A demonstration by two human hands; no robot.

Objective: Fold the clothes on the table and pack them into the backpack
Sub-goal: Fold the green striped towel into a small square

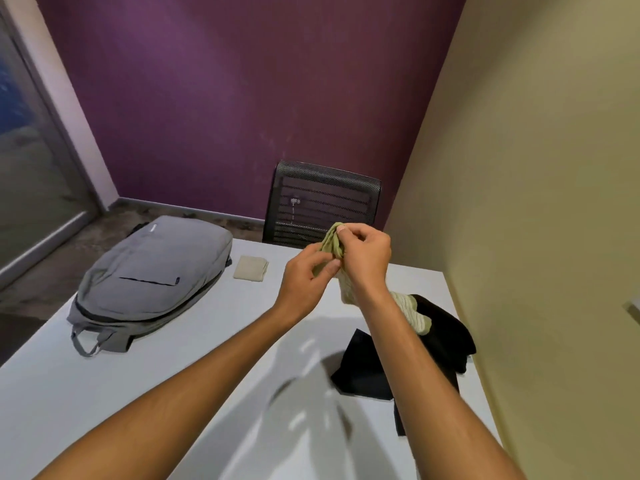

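Nearest the camera, 2 bare forearms reach out over the white table (194,341), whose glossy top shows blurred reflections and shadow between them. The left hand (304,271) and the right hand (365,254) meet above the far middle of the table, both gripping 1 pale green sock (334,244) held up in the air. The right hand pinches the bunched upper end of the sock between thumb and curled fingers, while the left hand's fingers are curled round the fabric just below and to the left. The rest of the sock hangs down behind the right wrist, and its ribbed, lighter end (414,311) shows again past the forearm, close over the dark clothes; whether it touches them cannot be told. Those dark clothes (446,336) lie in a loose, unfolded heap on the right side of the table, near the beige wall, partly hidden by the right forearm. On the left side of the table the grey backpack (152,278) lies flat, its carry handle pointing toward the near edge and its front pocket zipper facing up; whether the main compartment is open cannot be told. Just beside its far right corner lies 1 small folded beige cloth (251,268), apart from the hands. Behind the table stands a black mesh chair (322,199) against the purple wall.
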